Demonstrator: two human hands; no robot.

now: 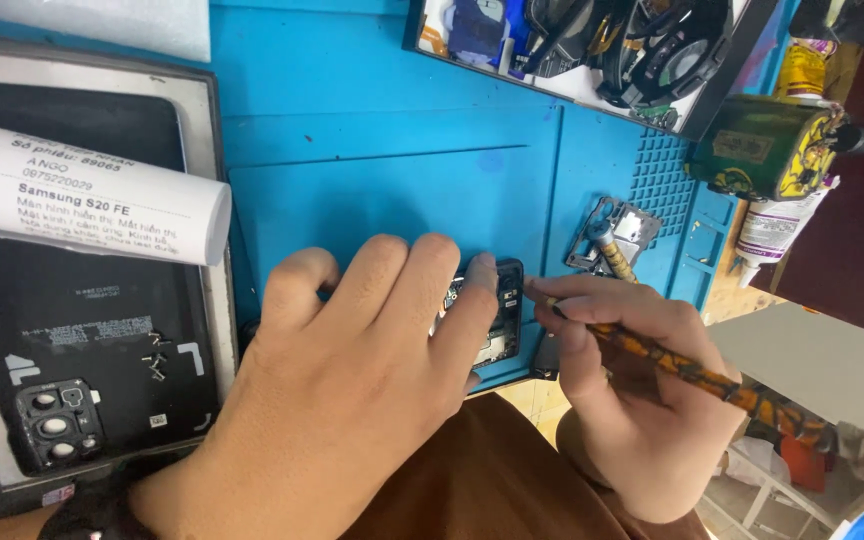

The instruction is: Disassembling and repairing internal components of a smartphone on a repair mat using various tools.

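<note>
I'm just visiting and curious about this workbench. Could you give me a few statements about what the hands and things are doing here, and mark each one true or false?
1. The left hand lies over an opened phone on the blue mat. True.
2. The right hand is empty. False: it holds a slim orange-and-black tool, its tip at the phone's edge.
3. A rolled white paper rests on the dark back cover at the left. True.
4. The mat is red. False: it is blue.
5. A tray of parts sits at the top of the view. True.
</note>
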